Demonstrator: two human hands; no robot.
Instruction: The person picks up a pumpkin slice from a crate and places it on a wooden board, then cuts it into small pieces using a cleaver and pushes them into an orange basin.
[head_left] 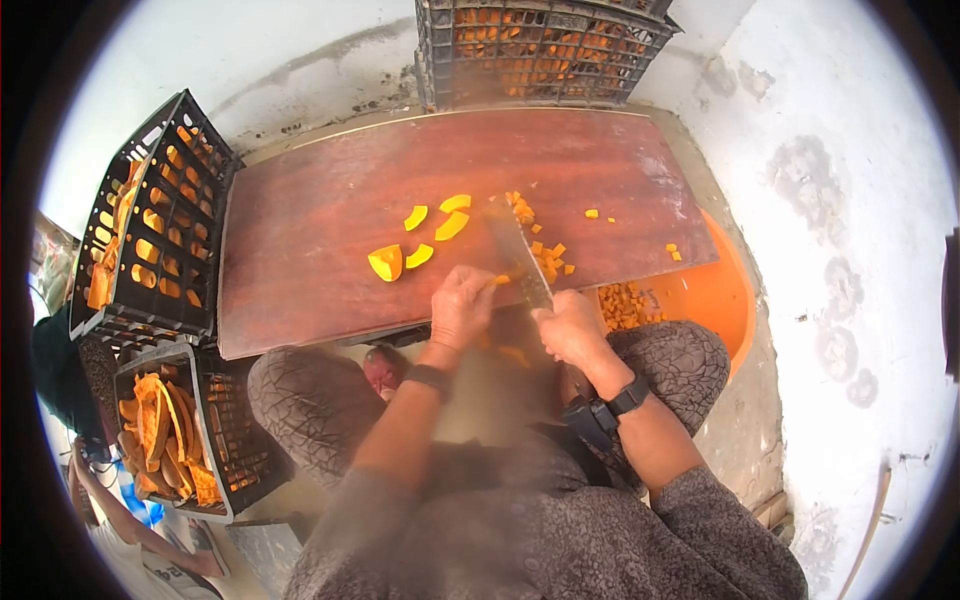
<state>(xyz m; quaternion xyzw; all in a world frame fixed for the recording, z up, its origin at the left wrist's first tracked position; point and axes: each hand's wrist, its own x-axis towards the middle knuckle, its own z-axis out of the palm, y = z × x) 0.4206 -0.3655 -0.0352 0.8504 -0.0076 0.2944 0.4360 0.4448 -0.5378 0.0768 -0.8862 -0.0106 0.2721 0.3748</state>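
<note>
My right hand (572, 328) is wrapped round the handle of a broad-bladed kitchen knife (533, 268), whose blade points away from me over the board's near edge. Close to the left side of the blade, my left hand (463, 305) pinches a small orange pumpkin piece (502, 279). Small pumpkin cubes (548, 258) lie along the blade's right side. Beyond my left hand are several curved pumpkin slices (452, 225) and a thicker pumpkin chunk (386, 262). All of these rest on a reddish-brown board (310, 230). The blade is partly blurred.
An orange tub (738, 300) holding pumpkin cubes stands below the board's right end. Black crates of pumpkin pieces stand at the left (150, 215), lower left (215, 440) and behind the board (545, 50). Another person's arm (140, 530) shows at lower left. A white wall (840, 170) rises right.
</note>
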